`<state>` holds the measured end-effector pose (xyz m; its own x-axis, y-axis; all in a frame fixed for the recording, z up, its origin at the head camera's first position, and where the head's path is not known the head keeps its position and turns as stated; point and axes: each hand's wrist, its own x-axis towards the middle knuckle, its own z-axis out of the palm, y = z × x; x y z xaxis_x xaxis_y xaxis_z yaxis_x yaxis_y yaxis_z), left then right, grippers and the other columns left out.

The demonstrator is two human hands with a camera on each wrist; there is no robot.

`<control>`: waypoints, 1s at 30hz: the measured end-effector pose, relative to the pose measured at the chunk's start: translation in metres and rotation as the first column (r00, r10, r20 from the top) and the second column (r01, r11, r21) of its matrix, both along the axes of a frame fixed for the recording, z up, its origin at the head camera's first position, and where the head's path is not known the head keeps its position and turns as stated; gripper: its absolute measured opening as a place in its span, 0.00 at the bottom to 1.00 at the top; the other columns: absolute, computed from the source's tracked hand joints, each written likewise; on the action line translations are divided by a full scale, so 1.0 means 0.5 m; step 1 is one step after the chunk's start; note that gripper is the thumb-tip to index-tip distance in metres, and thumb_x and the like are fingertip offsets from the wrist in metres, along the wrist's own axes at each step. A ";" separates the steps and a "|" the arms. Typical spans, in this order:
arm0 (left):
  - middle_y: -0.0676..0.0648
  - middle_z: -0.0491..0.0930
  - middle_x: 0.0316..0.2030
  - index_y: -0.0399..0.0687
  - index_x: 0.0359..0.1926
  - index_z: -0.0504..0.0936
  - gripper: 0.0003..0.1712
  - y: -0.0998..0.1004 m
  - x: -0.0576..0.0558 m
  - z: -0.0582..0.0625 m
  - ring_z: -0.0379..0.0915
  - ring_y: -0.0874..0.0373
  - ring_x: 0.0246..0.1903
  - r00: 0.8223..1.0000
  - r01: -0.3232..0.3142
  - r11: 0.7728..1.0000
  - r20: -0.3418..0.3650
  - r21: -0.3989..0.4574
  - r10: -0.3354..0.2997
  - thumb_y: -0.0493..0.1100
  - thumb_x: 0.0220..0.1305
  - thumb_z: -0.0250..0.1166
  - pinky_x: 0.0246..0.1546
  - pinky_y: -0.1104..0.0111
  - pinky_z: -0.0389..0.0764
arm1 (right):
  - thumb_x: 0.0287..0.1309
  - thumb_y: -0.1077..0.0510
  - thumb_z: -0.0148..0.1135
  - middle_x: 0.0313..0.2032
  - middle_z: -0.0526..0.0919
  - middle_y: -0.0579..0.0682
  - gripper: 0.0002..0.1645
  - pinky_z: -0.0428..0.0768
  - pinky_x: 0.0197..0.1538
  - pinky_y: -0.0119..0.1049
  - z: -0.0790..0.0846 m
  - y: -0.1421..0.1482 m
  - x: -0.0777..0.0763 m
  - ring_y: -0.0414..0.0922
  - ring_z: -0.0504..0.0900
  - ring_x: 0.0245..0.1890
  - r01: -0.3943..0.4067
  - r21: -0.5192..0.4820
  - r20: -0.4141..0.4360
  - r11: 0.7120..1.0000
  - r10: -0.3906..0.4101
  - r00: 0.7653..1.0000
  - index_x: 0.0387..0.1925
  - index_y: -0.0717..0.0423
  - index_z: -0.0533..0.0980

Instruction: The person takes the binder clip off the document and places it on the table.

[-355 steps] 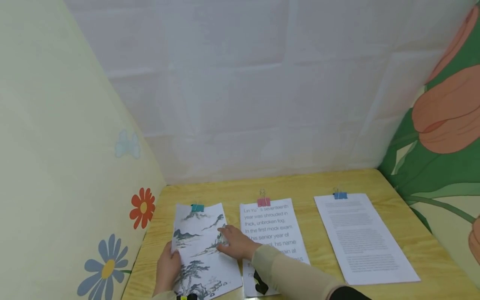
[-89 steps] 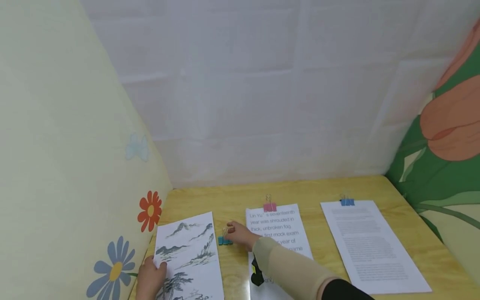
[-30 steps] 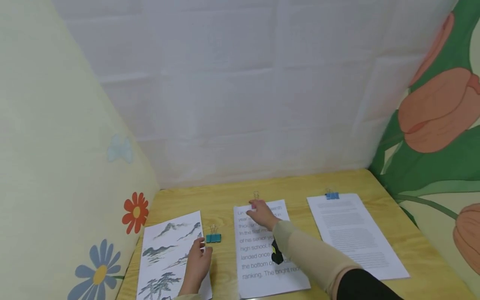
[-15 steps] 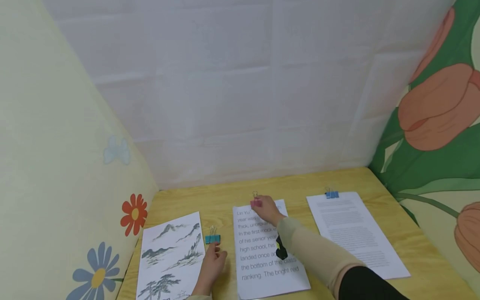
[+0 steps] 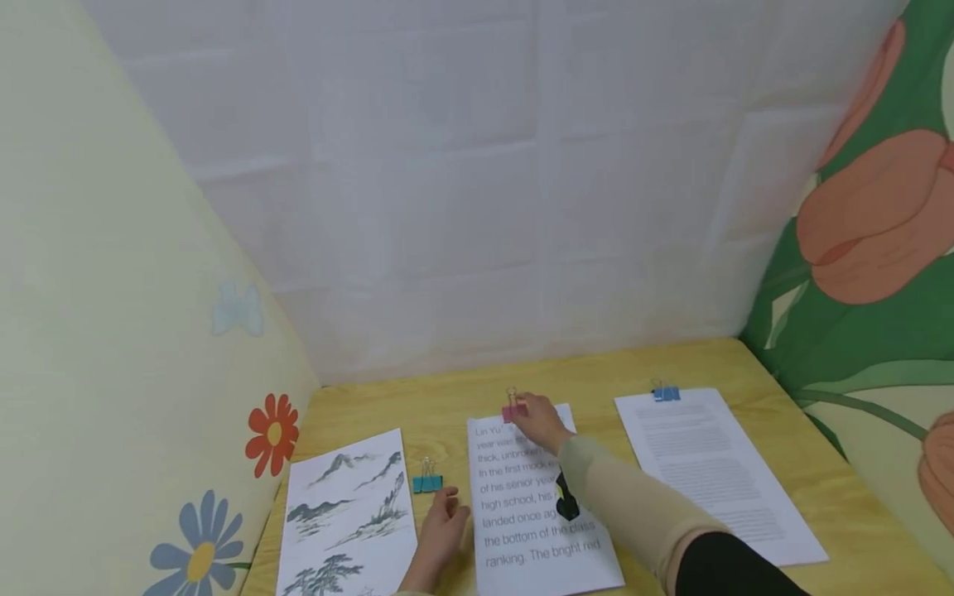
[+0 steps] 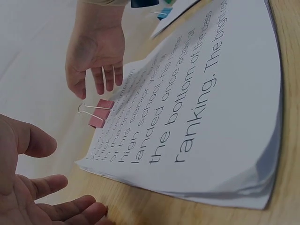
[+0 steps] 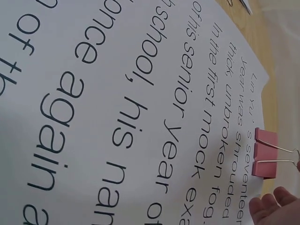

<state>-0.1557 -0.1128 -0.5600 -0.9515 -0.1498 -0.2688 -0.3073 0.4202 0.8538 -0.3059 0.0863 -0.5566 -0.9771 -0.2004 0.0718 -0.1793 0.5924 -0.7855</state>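
Note:
My right hand [image 5: 542, 422] reaches over the top edge of a stack of large-print pages [image 5: 532, 559]. Its fingers are beside the pink binder clip [image 5: 512, 413], which still bites the stack's top. In the left wrist view the fingers of that right hand [image 6: 96, 49] look extended, apart from the pink clip [image 6: 101, 114]. My left hand [image 5: 441, 534] hovers with loose fingers between the text stack and the ink-landscape sheets [image 5: 350, 505], holding nothing. Just beyond its fingertips a teal binder clip [image 5: 427, 483] stands on the table, off any paper.
At the right lies a stack of small-print pages [image 5: 715, 472] with a blue binder clip [image 5: 666, 394] on its top edge. The wooden table [image 5: 596, 368] meets a white backdrop [image 5: 417, 207] behind and painted panels at both sides.
The teal clip, earlier on the landscape sheets, now stands on the table. My right hand has moved from it to the pink clip. My left hand has left the landscape sheets, shifting right.

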 end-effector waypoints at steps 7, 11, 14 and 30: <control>0.24 0.72 0.61 0.30 0.64 0.70 0.25 0.009 -0.006 -0.004 0.68 0.27 0.62 1.000 -0.019 0.999 0.011 0.039 0.019 0.37 0.70 0.58 0.62 0.38 0.70 | 0.71 0.53 0.57 0.67 0.70 0.73 0.36 0.63 0.72 0.62 0.017 0.007 0.008 0.69 0.67 0.69 -0.004 0.004 0.120 1.000 0.004 0.993 0.71 0.70 0.65; 0.24 0.72 0.60 0.30 0.64 0.69 0.25 0.011 -0.012 -0.004 0.69 0.28 0.61 1.000 0.001 0.998 0.016 0.057 -0.002 0.38 0.71 0.58 0.61 0.38 0.71 | 0.71 0.53 0.58 0.68 0.69 0.72 0.37 0.63 0.72 0.61 0.016 0.013 0.004 0.69 0.66 0.70 0.000 0.037 0.149 0.999 -0.005 0.989 0.72 0.70 0.63; 0.24 0.72 0.59 0.29 0.64 0.69 0.25 0.014 -0.018 -0.004 0.70 0.29 0.61 1.000 0.026 0.997 0.017 0.068 -0.027 0.38 0.71 0.58 0.61 0.38 0.71 | 0.71 0.52 0.59 0.68 0.70 0.71 0.38 0.63 0.72 0.61 0.014 0.016 -0.001 0.68 0.67 0.69 0.008 0.050 0.164 0.999 -0.016 0.986 0.73 0.70 0.63; 0.24 0.68 0.65 0.32 0.68 0.66 0.27 0.037 -0.033 0.004 0.65 0.28 0.65 0.994 0.000 0.996 0.105 0.095 -0.010 0.41 0.74 0.56 0.63 0.38 0.69 | 0.66 0.56 0.64 0.63 0.76 0.70 0.40 0.70 0.69 0.58 0.027 0.022 -0.008 0.65 0.74 0.65 -0.047 0.129 0.229 0.990 0.017 0.973 0.74 0.67 0.62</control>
<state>-0.1725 -0.0944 -0.5581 -0.9179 -0.1145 -0.3800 -0.3956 0.3409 0.8528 -0.3098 0.0971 -0.5432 -0.9577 -0.2247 -0.1800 -0.0264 0.6912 -0.7222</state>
